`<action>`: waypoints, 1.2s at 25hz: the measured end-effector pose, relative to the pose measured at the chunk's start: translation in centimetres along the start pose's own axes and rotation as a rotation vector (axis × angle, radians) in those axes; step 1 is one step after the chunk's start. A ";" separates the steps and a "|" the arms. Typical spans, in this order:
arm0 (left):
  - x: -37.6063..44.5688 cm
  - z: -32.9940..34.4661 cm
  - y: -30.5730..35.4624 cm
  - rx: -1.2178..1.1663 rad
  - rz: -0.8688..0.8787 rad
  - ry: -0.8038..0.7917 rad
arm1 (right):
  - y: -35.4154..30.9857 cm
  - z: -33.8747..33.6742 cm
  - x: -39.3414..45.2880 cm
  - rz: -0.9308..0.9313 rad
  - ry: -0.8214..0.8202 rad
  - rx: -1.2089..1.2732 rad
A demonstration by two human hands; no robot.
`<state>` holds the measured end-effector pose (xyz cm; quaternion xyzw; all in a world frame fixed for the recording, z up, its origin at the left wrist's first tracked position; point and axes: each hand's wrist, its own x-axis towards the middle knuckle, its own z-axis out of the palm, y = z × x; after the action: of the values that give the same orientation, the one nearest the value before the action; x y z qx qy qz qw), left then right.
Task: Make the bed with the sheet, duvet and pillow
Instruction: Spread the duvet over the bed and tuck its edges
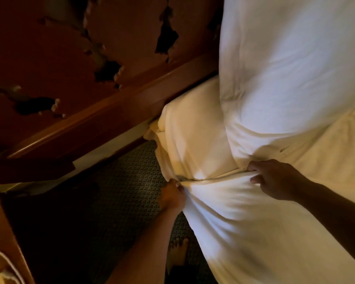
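Observation:
A white duvet [244, 218] drapes over the near corner of the bed, its top edge bunched into a taut fold. My left hand [172, 196] grips that edge at the bed's side. My right hand [275, 179] pinches the same edge further onto the bed. A big white pillow [295, 68] lies beyond the hands against the headboard. The cream sheet [193, 136] covers the mattress corner under the pillow, with loose folds hanging at the corner.
A dark wooden headboard [80, 78] with torn, peeling covering runs along the upper left. Patterned green carpet [121, 191] fills the narrow gap beside the bed. My bare foot [177, 253] stands there. A wooden furniture edge [6, 232] sits at lower left.

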<state>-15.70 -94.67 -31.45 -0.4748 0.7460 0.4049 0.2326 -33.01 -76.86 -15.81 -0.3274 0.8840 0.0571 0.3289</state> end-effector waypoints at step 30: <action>-25.2 -7.6 17.2 0.194 0.872 0.164 | 6.7 -1.5 -28.7 0.295 0.620 0.193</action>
<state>-19.73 -84.02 -2.08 -0.1226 0.9268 0.3542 0.0240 -21.61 -56.59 2.34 -0.1655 0.9808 -0.0819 0.0625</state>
